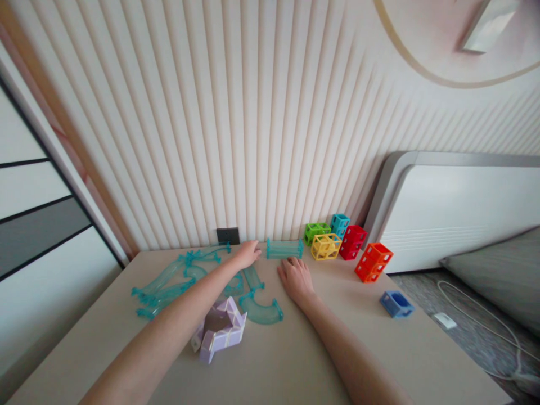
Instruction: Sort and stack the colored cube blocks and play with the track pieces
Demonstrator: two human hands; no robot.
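Note:
My left hand [248, 254] is near the back edge of the table, its fingers curled together; whether anything is between them is hidden. A straight clear teal track piece [253, 278] comes out from under it towards a curved teal track piece [264, 311]. Just right of my left fingertips, another straight teal track piece [284, 248] lies along the wall. My right hand [296, 278] rests palm down on the tabletop, fingers slightly bent and apart, just in front of that piece. It holds nothing that I can see.
More teal track pieces [162, 286] lie at the left. A folded lilac paper ring [224, 332] sits in front. To the right stand green [316, 232], yellow [326, 247], red [353, 243], orange [373, 263] and blue [396, 304] open-frame blocks. A ribbed wall [261, 124] rises behind.

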